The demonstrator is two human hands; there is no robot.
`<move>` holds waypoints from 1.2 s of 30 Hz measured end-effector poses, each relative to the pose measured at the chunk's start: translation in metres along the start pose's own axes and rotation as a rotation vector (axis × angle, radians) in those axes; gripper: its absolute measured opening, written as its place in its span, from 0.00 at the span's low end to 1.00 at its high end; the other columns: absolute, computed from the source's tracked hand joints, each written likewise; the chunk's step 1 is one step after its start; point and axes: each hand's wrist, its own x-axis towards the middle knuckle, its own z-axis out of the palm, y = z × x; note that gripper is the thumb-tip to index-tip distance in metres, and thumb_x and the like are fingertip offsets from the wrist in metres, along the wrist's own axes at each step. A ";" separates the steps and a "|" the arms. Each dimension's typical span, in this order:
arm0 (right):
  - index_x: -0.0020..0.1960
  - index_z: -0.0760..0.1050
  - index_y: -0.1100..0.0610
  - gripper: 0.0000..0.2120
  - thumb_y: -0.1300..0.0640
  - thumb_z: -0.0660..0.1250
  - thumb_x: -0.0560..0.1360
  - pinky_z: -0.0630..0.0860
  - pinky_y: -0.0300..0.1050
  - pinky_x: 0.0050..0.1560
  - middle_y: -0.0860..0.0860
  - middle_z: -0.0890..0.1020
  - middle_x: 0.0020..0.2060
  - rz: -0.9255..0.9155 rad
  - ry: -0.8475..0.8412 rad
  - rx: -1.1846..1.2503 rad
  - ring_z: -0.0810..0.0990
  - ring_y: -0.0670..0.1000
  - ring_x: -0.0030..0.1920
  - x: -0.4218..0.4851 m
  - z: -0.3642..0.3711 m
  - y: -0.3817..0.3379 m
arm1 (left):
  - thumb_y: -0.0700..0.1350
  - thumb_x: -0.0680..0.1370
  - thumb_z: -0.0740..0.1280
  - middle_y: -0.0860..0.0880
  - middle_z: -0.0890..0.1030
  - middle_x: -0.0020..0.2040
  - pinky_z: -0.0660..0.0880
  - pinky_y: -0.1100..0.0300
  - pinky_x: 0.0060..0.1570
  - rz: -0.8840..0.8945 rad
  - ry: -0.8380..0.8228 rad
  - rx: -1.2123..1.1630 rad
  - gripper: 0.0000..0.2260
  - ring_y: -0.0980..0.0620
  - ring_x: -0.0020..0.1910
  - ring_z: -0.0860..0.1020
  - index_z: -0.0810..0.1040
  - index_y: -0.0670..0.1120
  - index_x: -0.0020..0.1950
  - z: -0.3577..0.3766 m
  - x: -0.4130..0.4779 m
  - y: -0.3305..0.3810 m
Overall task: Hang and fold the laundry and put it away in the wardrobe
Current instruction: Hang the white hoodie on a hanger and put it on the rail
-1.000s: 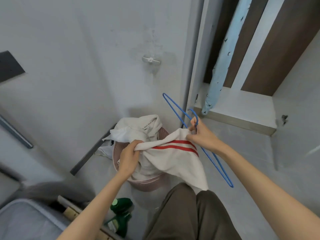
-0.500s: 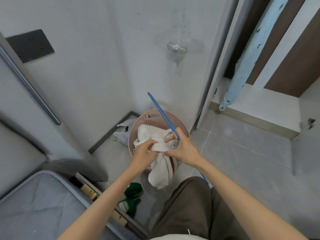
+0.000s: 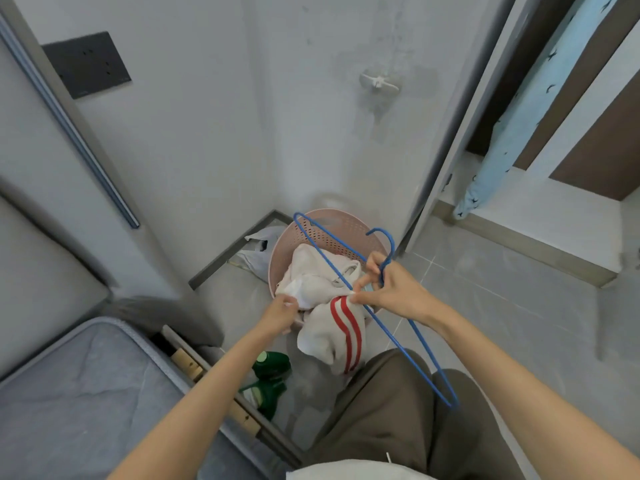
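A white garment with two red stripes (image 3: pixel 329 327) hangs bunched over the pink laundry basket (image 3: pixel 332 230) on the floor. My left hand (image 3: pixel 280 315) grips the garment's left edge. My right hand (image 3: pixel 391 289) holds a blue wire hanger (image 3: pixel 398 341) by its neck and also pinches the garment's cloth with its fingertips. The hanger slants from the basket rim down across my right thigh. More white cloth lies inside the basket.
A green spray bottle (image 3: pixel 268 379) stands on the floor by a mattress (image 3: pixel 86 393) at the lower left. A plastic bag (image 3: pixel 258 244) lies left of the basket. At the right, an open wardrobe holds a hanging light blue cloth (image 3: pixel 512 126).
The garment has been pulled further out of the basket, so its red stripes show again. The hanger has turned so its hook points up.
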 end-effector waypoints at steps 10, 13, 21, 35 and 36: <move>0.39 0.55 0.54 0.26 0.65 0.75 0.67 0.72 0.45 0.41 0.57 0.81 0.35 0.087 -0.129 -0.075 0.74 0.44 0.32 -0.013 -0.016 0.011 | 0.46 0.77 0.68 0.39 0.74 0.64 0.76 0.51 0.47 -0.456 -0.194 -0.940 0.24 0.42 0.57 0.77 0.67 0.36 0.68 0.051 0.054 0.009; 0.38 0.55 0.54 0.26 0.66 0.75 0.67 0.68 0.34 0.37 0.54 0.81 0.34 0.097 -0.091 -0.078 0.73 0.39 0.31 -0.016 -0.021 0.017 | 0.36 0.78 0.65 0.37 0.73 0.66 0.75 0.47 0.51 -0.351 -0.054 -0.947 0.21 0.39 0.63 0.74 0.66 0.38 0.70 0.059 0.062 0.015; 0.38 0.54 0.53 0.25 0.66 0.73 0.67 0.68 0.35 0.38 0.61 0.83 0.38 0.132 -0.017 -0.129 0.73 0.44 0.35 -0.012 -0.024 0.020 | 0.41 0.80 0.63 0.40 0.77 0.60 0.76 0.52 0.51 0.009 0.113 -0.739 0.13 0.48 0.49 0.77 0.74 0.39 0.63 0.022 0.056 0.034; 0.38 0.59 0.55 0.16 0.53 0.63 0.78 0.72 0.60 0.54 0.57 0.76 0.33 0.015 0.486 0.042 0.78 0.61 0.43 -0.014 -0.054 -0.039 | 0.47 0.80 0.62 0.51 0.82 0.46 0.73 0.60 0.50 0.590 -0.035 -0.321 0.09 0.55 0.45 0.77 0.82 0.48 0.47 -0.023 -0.028 0.160; 0.40 0.61 0.56 0.14 0.51 0.60 0.80 0.72 0.59 0.54 0.57 0.77 0.32 0.001 0.512 0.030 0.78 0.61 0.41 -0.017 -0.059 -0.043 | 0.46 0.80 0.62 0.53 0.81 0.44 0.72 0.62 0.49 0.651 -0.017 -0.289 0.09 0.57 0.44 0.76 0.81 0.49 0.47 -0.027 -0.033 0.169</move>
